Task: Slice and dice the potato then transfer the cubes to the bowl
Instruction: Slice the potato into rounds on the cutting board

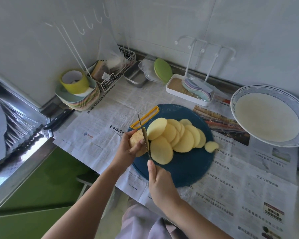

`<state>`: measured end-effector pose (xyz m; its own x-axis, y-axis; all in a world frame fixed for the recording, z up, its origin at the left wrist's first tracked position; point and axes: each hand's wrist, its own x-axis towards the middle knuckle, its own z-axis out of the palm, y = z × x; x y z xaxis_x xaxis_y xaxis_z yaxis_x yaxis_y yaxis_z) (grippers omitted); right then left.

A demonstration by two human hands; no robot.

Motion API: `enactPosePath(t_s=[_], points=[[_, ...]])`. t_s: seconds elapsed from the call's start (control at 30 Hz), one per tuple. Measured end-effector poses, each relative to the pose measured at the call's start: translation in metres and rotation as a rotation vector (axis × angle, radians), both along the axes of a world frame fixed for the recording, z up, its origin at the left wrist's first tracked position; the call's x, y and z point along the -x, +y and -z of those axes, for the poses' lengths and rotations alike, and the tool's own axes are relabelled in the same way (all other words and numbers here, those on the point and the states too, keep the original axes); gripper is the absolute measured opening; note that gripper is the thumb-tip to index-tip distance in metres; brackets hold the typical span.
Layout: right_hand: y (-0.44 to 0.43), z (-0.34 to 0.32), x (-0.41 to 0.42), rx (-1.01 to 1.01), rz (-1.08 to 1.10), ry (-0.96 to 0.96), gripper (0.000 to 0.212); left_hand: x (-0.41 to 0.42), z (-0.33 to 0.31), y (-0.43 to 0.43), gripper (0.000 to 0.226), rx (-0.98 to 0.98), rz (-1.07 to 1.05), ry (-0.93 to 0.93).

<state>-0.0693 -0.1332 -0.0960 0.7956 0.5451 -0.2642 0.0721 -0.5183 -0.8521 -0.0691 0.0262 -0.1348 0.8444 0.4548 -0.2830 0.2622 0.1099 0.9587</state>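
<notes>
On the round dark-blue cutting board [185, 169] lies a row of several pale yellow potato slices [178, 135], overlapping toward the right. My left hand [128, 147] grips the uncut end of the potato [136, 139] at the board's left edge. My right hand [160, 183] holds the knife [143, 133] by its hidden handle, forefinger along the spine; the blade stands on edge against the potato's cut face. The wide white bowl with a blue patterned rim [267, 118] sits at the far right and holds nothing.
Newspaper [102, 128] covers the counter. A black-handled knife [58, 119] lies at the left edge by a stack of plates with a yellow-green cup [75, 81]. A wire basket [116, 69], metal tin [134, 76] and white lid rack [192, 90] line the back wall.
</notes>
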Motion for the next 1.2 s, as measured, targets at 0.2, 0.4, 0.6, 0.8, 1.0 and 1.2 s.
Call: enactPosePath(t_s=[0.2, 0.4, 0.6, 0.8, 1.0, 1.2], points=[[0.005, -0.003, -0.003, -0.013, 0.041, 0.074, 0.054, -0.002, -0.003, -0.002, 0.065, 0.011, -0.002, -0.02], [0.013, 0.004, -0.006, -0.029, 0.063, 0.123, 0.053, -0.002, 0.0, 0.005, 0.092, 0.059, 0.01, 0.002], [0.023, 0.01, -0.003, -0.068, 0.082, 0.131, 0.052, -0.006, 0.002, 0.017, 0.089, 0.077, 0.045, 0.023], [0.027, 0.014, -0.006, -0.081, 0.079, 0.113, 0.051, -0.007, 0.003, 0.026, 0.095, 0.079, 0.081, 0.044], [0.031, 0.021, -0.008, -0.073, 0.09, 0.076, 0.05, -0.009, 0.0, 0.029, 0.095, 0.115, 0.094, 0.051], [0.032, 0.022, -0.014, -0.07, 0.122, 0.238, 0.052, -0.004, 0.0, 0.014, 0.104, 0.092, 0.096, -0.001]])
